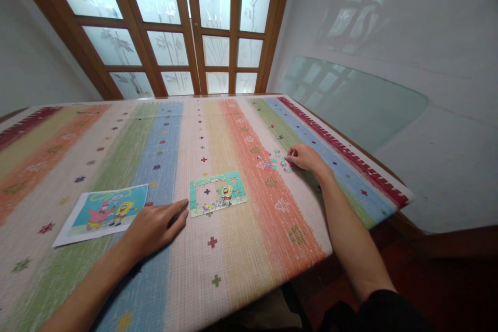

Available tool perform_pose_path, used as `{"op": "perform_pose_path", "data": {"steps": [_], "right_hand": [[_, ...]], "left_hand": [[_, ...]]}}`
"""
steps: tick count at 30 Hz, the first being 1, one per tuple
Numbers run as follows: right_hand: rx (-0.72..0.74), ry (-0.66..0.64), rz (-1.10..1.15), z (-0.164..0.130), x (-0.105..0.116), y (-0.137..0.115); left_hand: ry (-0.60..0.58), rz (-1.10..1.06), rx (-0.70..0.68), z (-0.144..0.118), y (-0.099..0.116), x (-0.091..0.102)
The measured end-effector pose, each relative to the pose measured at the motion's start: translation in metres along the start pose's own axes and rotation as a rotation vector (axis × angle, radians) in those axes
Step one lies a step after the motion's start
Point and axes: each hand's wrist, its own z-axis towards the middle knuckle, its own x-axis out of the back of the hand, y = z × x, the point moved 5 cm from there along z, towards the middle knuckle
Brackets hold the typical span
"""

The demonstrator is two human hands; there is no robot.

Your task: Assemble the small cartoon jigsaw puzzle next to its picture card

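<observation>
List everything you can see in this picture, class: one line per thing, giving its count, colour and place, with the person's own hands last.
Jigsaw puzzle: one, part-built, teal border with a yellow cartoon figure, gap in the middle; centre of the table.
Loose puzzle pieces: a small scatter, pink, teal and white; right of the puzzle, at the right hand.
Reference picture: one, blue with pink and yellow cartoon figures, white edge; left of the puzzle.
Tablecloth: one, striped red, orange, green, blue and yellow; covers the table.
Doors: wooden frames, frosted glass panes; behind the table.
Left hand: flat on the cloth, fingertips near the puzzle's left edge.
Right hand: at the loose pieces.
</observation>
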Motion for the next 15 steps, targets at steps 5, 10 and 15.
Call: {"op": "perform_pose_path", "data": {"steps": [5, 10, 15], "right_hand": [[0.042, -0.054, 0.033, -0.005, 0.004, -0.001], [0.092, -0.157, 0.108, -0.009, 0.006, -0.004], [0.155, -0.184, 0.152, -0.011, 0.006, -0.012]], "left_hand": [[-0.005, -0.025, 0.021, -0.002, -0.002, -0.001], [-0.008, -0.043, 0.041, -0.002, -0.004, -0.003], [-0.009, -0.045, 0.042, -0.002, -0.004, -0.003]]}}
